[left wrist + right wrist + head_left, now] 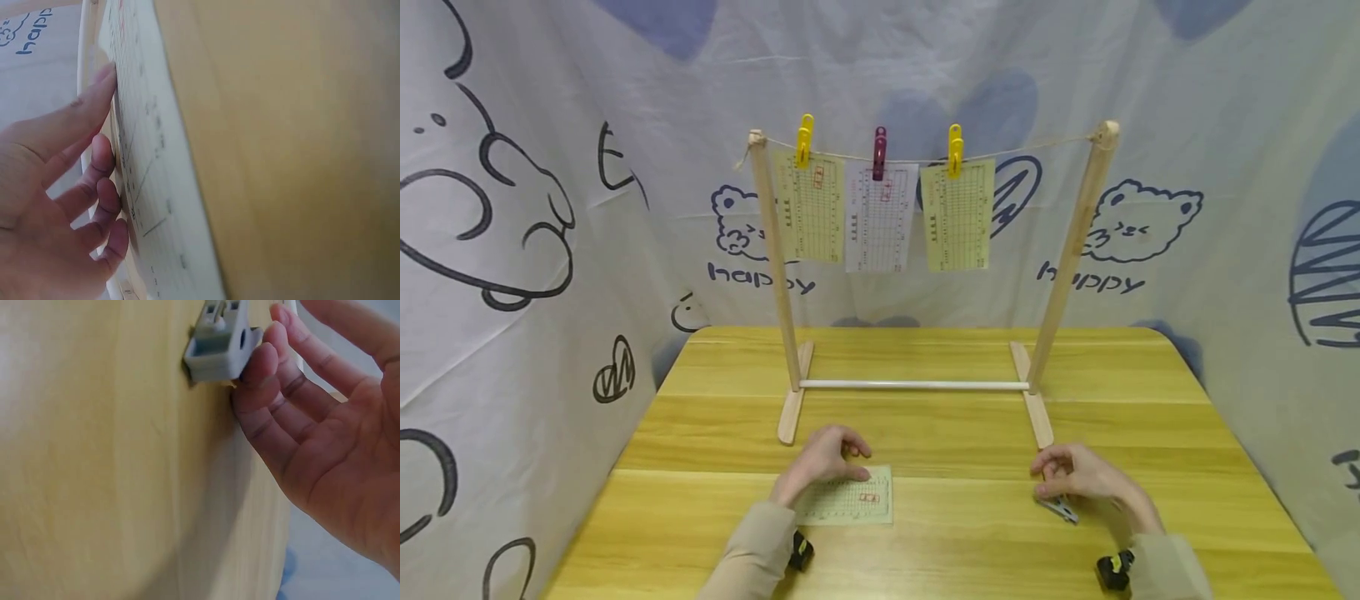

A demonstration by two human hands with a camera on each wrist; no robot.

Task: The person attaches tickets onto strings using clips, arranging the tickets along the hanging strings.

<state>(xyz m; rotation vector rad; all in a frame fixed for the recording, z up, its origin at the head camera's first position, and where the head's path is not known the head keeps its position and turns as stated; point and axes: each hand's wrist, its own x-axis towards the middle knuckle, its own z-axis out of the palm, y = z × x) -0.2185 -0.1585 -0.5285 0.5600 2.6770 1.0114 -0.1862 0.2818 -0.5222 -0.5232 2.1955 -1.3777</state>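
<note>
On the table lies a pale green printed slip (850, 504) with a small red mark. Over its far edge is my left hand (823, 462), thumb and fingers apart. In the left wrist view the thumb and fingertips come close to the slip (162, 187); whether they touch it is unclear. A grey clothespin (1060, 508) lies at the right, with my right hand (1078, 475) beside it. The right wrist view has loosely bent fingertips right against the side of the clothespin (219, 353), without a visible grip around it.
Behind the hands stands a wooden frame (1078, 250) with a string (1030, 148) across its top. Yellow clips (956, 150) and a dark red clip (880, 152) hold three printed slips (958, 217) there. A white rod (917, 385) joins the posts low down. Printed cloth hangs around the table.
</note>
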